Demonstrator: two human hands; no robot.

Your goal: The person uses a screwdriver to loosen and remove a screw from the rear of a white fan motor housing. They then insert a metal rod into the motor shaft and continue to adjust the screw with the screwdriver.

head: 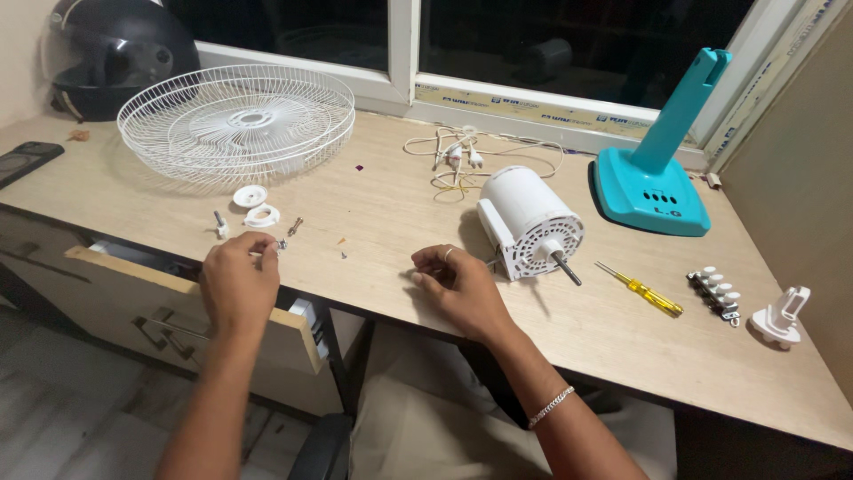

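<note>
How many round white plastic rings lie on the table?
2: one round white plastic cap near the white wire fan guard, one white ring just below it. Others may be hidden.

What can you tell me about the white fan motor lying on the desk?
The white fan motor is a rounded plastic-looking drum lying on its side on the wooden desk. Its slotted round face points toward the near edge, with a bare metal shaft sticking out. A white cord lies coiled behind it. The right hand rests just left of it; contact cannot be told.
</note>
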